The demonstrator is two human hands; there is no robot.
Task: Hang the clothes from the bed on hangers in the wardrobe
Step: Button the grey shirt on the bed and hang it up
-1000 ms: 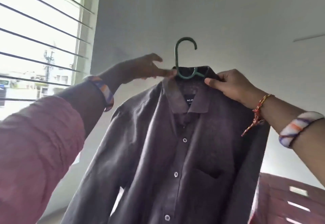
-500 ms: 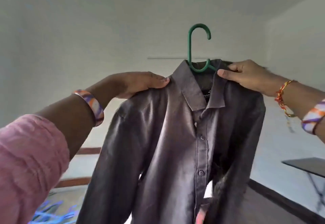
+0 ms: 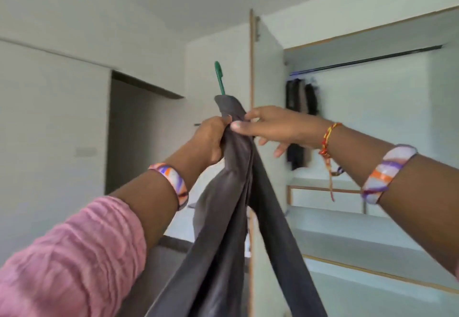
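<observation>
- Two hands hold one dark grey shirt [image 3: 231, 192] up on a green hanger [image 3: 219, 78], edge-on to the camera; the carrying step is in hand, with the garment already hangered and not yet on the rail.
- The left hand [image 3: 211, 140] is curled tight round the bunched shoulder cloth just under the collar, and the hanger's hook rises straight above its knuckles.
- The right hand [image 3: 270, 127] pinches the same fold with thumb and forefinger, touching the left; its other fingers spread loosely down and away.
- The wardrobe [image 3: 372, 142] stands open beyond the right hand, its dark rail [image 3: 367, 62] above and past that hand, with dark clothes [image 3: 300, 98] already hanging just behind the right fingers.
- Next, I judge, the hook must be lifted above the rail and turned to catch it beside those clothes; one hand would need to shift to the hook.
- Half a second earlier the shirt faced the camera, spread wide with hands apart at each shoulder before a bare wall; now the hands have met, the shirt is turned sideways, and the wardrobe has come into view.
</observation>
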